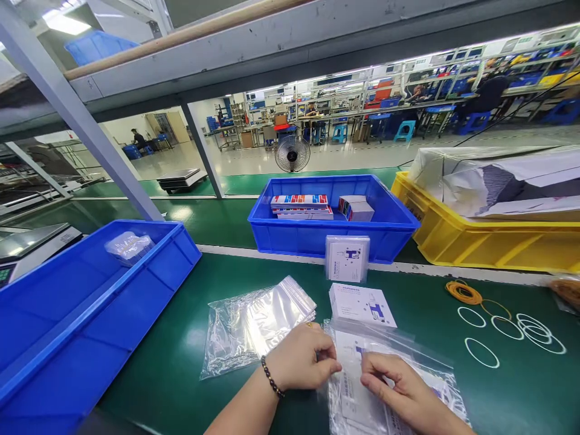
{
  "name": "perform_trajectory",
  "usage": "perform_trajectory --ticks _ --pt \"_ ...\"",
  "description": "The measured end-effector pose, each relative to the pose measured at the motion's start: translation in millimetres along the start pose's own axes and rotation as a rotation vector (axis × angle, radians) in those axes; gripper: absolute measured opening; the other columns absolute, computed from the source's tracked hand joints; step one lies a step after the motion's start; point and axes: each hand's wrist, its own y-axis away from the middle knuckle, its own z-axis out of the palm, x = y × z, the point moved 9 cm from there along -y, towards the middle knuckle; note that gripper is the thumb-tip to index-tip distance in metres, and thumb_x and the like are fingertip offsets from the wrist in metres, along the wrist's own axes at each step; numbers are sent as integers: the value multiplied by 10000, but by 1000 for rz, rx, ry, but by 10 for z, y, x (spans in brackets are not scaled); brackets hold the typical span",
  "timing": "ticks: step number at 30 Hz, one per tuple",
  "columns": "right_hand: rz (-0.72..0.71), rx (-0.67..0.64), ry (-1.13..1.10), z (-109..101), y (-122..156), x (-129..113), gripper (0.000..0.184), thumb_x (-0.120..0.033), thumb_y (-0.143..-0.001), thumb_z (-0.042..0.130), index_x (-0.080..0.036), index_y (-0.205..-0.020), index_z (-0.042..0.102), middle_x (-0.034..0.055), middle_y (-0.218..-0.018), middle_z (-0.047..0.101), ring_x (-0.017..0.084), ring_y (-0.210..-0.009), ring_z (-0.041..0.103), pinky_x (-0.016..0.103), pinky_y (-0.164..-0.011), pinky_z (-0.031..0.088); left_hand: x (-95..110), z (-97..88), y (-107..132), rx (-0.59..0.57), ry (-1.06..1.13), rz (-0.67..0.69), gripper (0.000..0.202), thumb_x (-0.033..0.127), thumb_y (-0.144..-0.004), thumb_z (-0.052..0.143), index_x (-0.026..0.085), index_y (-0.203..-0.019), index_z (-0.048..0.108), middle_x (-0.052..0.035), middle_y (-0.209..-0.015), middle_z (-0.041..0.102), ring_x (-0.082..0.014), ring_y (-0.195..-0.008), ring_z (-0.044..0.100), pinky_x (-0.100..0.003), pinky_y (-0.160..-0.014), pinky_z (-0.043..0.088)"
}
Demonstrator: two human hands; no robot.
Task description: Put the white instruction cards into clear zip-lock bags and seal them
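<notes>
A clear plastic bag lies in front of me with white printed cards showing inside it. At its left edge, my left hand is closed, with thumb and fingertips pinching the plastic. My right hand rests over the bag, its thumb and index finger closed on the film. Just behind the bag sits a stack of white printed cards. Another wrapped pack of cards leans upright against a blue bin. To the left of my left hand lies a pile of clear zip bags.
The blue bin holds small boxes. A longer blue bin stands left with clear bags inside. At right are a yellow crate, tan rubber bands and white rings. A fan stands beyond; people work farther back.
</notes>
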Motion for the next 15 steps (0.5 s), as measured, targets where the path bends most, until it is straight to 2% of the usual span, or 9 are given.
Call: perform_trajectory --ticks 2,4,6,8,9,12,15 --pt "-22 5 25 -35 13 0 432 -457 -861 377 -204 -519 452 -16 -517 494 129 -482 489 235 -459 425 -85 10 -14 8 -23 -52 124 192 -696 581 177 -574 560 24 -563 512 -123 -640 466 -222 -659 378" --pt "-57 90 70 -135 27 43 421 -465 -860 373 -206 -563 519 17 -620 548 152 -571 549 259 -524 472 -130 25 -23 6 38 -68 128 192 -703 557 166 -579 546 33 -557 488 -107 -598 446 -204 -601 356" --pt "-32 286 199 -324 63 184 371 -492 -838 398 -224 -735 632 77 -869 607 214 -799 602 325 -647 513 -162 34 -28 6 153 -81 128 191 -709 524 155 -587 534 38 -555 472 -94 -562 428 -194 -553 333" --pt "94 490 381 -518 130 422 395 -533 -805 417 -255 -951 658 118 -1135 547 298 -1031 537 422 -715 514 -179 48 -31 7 281 -88 133 201 -709 508 144 -591 529 37 -553 466 -88 -546 420 -189 -526 321" --pt "172 543 452 -574 156 559 426 -551 -794 416 -265 -1003 653 127 -1195 518 332 -1081 503 458 -701 516 -181 57 -33 9 339 -86 137 210 -708 510 139 -593 531 36 -553 467 -86 -543 418 -187 -522 321" --pt "317 539 503 -612 164 909 458 -571 -762 446 -267 -1027 660 133 -1167 564 360 -1071 519 472 -635 534 -195 109 -40 5 466 -98 141 237 -690 547 125 -605 562 27 -562 485 -81 -541 421 -187 -527 334" --pt "371 537 382 -647 158 1064 454 -545 -737 494 -245 -1036 658 110 -1069 646 316 -970 601 419 -626 555 -219 176 -47 -8 492 -140 113 224 -660 596 120 -619 599 21 -571 506 -81 -548 426 -184 -528 341"
